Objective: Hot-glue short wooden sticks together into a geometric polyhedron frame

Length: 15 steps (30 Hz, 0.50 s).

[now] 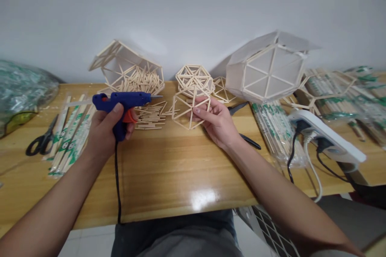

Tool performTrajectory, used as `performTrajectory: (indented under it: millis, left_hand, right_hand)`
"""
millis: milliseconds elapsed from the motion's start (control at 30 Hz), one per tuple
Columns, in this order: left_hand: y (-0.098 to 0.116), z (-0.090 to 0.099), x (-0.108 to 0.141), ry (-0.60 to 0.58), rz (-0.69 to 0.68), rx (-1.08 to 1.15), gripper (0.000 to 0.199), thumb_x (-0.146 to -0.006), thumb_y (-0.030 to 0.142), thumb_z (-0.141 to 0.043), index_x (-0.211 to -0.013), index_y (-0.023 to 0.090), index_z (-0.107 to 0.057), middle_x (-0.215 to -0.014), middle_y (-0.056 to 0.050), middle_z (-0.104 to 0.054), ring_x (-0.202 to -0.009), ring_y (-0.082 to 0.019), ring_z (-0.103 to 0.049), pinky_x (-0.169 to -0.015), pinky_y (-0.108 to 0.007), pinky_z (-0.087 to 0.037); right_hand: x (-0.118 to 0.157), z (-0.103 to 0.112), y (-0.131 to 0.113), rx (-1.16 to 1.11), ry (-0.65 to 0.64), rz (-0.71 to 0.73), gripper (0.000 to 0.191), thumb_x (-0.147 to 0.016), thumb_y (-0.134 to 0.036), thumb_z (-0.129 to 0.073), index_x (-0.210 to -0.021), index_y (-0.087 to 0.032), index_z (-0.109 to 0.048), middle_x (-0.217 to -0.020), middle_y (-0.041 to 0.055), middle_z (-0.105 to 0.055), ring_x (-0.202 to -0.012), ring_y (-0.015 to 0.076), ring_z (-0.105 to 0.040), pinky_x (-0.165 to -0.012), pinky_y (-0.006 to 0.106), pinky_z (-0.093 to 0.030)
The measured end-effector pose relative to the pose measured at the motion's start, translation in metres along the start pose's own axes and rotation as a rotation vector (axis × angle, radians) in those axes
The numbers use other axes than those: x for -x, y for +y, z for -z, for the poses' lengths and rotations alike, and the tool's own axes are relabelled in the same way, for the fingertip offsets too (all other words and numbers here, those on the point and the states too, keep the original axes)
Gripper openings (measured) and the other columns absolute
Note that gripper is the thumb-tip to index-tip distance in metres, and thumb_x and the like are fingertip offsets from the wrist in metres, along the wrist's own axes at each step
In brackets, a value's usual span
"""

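Note:
My left hand (pixel 108 130) is closed round the handle of a blue glue gun (pixel 128 98) with an orange trigger; its metal nozzle points right. Between the thumb and fingers of my right hand (pixel 214 122) is a small hexagonal stick frame (pixel 184 114) with spokes, held upright above the table. Short cut sticks (pixel 150 117) lie between the two hands. Behind the held frame, other spoked stick frames (pixel 194 76) are stacked near the wall. The nozzle and the held frame are apart.
A stick basket (pixel 120 76) holds many short sticks. A paper-covered stick form (pixel 268 70) stands right of centre. Black scissors (pixel 42 140) and wrapped chopsticks (pixel 70 140) lie left. Pliers (pixel 250 141), more packs (pixel 276 132) and a power strip (pixel 328 134) with cords are right.

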<state>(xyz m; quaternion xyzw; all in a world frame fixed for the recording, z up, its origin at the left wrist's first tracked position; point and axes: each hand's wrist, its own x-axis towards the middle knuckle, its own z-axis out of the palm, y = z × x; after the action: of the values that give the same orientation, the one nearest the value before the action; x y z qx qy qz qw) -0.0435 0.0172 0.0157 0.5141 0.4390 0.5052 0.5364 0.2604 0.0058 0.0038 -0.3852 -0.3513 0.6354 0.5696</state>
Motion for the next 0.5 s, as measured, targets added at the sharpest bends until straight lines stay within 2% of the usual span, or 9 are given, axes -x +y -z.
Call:
performTrajectory:
  millis: [100, 200, 333, 500]
  left_hand:
    - [0.002, -0.005, 0.001, 0.049, -0.002, -0.003, 0.042, -0.096, 0.059, -0.082, -0.090, 0.017, -0.078, -0.068, -0.001, -0.070, -0.048, -0.011, -0.057, -0.040, -0.023, -0.042]
    - [0.003, -0.010, 0.003, 0.048, -0.003, -0.020, 0.043, -0.096, 0.059, -0.083, -0.091, 0.017, -0.079, -0.068, -0.001, -0.069, -0.048, -0.011, -0.057, -0.040, -0.022, -0.041]
    - [0.004, -0.014, 0.005, 0.030, -0.038, -0.030, 0.043, -0.096, 0.059, -0.085, -0.087, 0.016, -0.080, -0.072, -0.003, -0.072, -0.049, -0.010, -0.058, -0.040, -0.022, -0.042]
    - [0.003, -0.016, 0.008, 0.037, -0.028, -0.052, 0.043, -0.096, 0.059, -0.085, -0.088, 0.016, -0.079, -0.071, -0.002, -0.070, -0.050, -0.011, -0.059, -0.041, -0.022, -0.043]
  right_hand:
    - [0.001, -0.001, -0.001, 0.011, -0.009, -0.011, 0.045, -0.073, -0.038, -0.107, -0.108, -0.028, -0.081, -0.082, -0.0053, -0.081, -0.072, 0.0150, -0.079, -0.077, 0.031, -0.069]
    - [0.001, -0.001, -0.001, 0.023, 0.004, -0.007, 0.047, -0.071, -0.035, -0.109, -0.109, -0.029, -0.081, -0.076, -0.0079, -0.077, -0.070, 0.0136, -0.077, -0.080, 0.031, -0.068]
    - [0.002, 0.000, -0.002, 0.063, 0.027, -0.018, 0.052, -0.065, -0.030, -0.110, -0.108, -0.028, -0.081, -0.083, -0.0056, -0.081, -0.075, 0.0149, -0.076, -0.082, 0.032, -0.067]
    - [0.002, -0.001, -0.002, 0.067, 0.028, 0.002, 0.046, -0.067, -0.031, -0.109, -0.104, -0.026, -0.082, -0.080, -0.0049, -0.080, -0.074, 0.0146, -0.075, -0.082, 0.033, -0.066]
